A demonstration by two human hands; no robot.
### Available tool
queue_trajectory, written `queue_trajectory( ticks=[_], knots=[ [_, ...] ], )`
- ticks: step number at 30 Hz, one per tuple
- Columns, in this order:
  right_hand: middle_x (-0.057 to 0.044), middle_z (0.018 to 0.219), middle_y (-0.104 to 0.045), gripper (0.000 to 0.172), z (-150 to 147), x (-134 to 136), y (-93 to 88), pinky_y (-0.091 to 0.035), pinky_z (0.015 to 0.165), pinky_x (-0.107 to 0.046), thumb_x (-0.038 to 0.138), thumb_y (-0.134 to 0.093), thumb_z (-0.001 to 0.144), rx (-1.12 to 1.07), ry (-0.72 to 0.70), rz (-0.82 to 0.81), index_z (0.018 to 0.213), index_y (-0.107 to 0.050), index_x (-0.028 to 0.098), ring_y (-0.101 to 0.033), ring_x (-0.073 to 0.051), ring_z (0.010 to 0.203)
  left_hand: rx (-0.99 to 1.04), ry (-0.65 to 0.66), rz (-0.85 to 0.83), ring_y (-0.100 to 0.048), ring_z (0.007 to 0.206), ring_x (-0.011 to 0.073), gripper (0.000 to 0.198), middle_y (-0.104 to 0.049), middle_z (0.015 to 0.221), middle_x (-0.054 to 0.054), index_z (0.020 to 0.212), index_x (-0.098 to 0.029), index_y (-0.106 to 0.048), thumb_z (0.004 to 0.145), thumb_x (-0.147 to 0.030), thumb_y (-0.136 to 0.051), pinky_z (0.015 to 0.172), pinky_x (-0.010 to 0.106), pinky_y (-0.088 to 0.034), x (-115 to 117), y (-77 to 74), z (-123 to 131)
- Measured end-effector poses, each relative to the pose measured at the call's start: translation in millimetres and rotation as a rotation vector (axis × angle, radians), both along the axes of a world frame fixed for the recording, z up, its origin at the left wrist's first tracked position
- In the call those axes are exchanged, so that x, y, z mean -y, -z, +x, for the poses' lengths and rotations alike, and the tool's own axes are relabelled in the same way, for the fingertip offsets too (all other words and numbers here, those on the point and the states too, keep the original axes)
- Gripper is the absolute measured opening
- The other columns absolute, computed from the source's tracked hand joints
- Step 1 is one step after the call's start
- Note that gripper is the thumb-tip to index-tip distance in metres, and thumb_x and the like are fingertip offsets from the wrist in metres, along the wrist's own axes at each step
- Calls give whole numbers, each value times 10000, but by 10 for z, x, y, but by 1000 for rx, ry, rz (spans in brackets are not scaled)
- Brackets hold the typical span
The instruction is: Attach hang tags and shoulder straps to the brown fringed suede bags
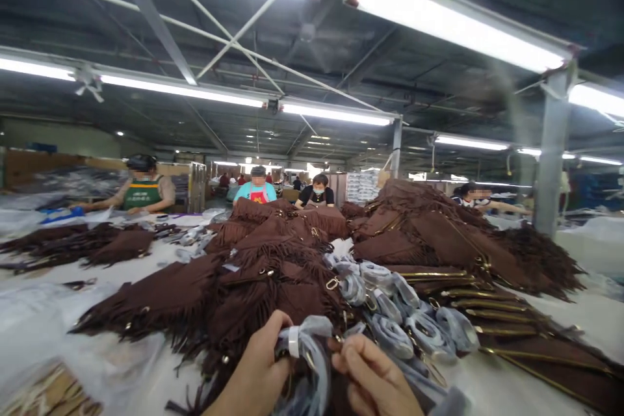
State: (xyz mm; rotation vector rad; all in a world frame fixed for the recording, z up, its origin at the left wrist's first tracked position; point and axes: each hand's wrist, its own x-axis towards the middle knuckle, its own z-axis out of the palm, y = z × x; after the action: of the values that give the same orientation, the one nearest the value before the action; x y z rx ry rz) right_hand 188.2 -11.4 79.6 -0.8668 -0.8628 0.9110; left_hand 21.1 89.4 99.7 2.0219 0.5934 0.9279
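Note:
My left hand [256, 374] and my right hand [373, 380] are at the bottom middle, both closed on a grey plastic-wrapped bundle [309, 351] with a white band. The bundle lies on top of a brown fringed suede bag [234, 302]. Several more wrapped bundles [390, 318] trail off to the right of my hands. Brown fringed bags are heaped across the white table [575, 318], with gold zipper edges [487, 305] showing on the right stack.
Another tall heap of brown bags [429, 221] stands at the right rear. Several people [146, 192] work along the far side of the table. A grey pillar [550, 156] rises at the right. Clear plastic bags [43, 331] lie at the left front.

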Motion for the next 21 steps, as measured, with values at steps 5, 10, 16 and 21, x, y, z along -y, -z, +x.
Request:
queue_trajectory(
  ticks=[5,10,16,21],
  knots=[
    [87,552,-471,523,-260,1,-357,-100,371,-159,662,-746,737,333,-277,-98,776,-589,164,-176,-13,385,1,331,-283,-555,834,169,511,-607,979,11,1194,-198,-501,693,-194,-600,691,245,-403,75,80,-596],
    [69,556,-478,422,-596,43,-739,-153,410,-186,579,-650,811,717,-449,-241,765,-576,166,-250,-52,430,241,495,-390,-551,1085,230,550,-617,1129,72,1319,-195,-481,841,-446,-588,939,353,-381,268,-84,-858],
    [75,593,-455,415,-652,-112,-684,-142,403,-196,597,-618,816,752,-396,-252,751,-541,195,-221,-67,435,324,259,-499,-531,631,135,335,-579,649,-7,755,-163,-533,730,-467,-672,639,258,-390,219,121,-661],
    [47,663,-452,328,-407,-103,-439,-338,529,-213,520,-582,883,927,-116,-116,749,-583,221,-406,-129,580,548,197,-714,-430,523,83,411,-572,600,-21,797,-173,-485,681,-483,-729,538,219,-279,45,379,-589]
  ],
)
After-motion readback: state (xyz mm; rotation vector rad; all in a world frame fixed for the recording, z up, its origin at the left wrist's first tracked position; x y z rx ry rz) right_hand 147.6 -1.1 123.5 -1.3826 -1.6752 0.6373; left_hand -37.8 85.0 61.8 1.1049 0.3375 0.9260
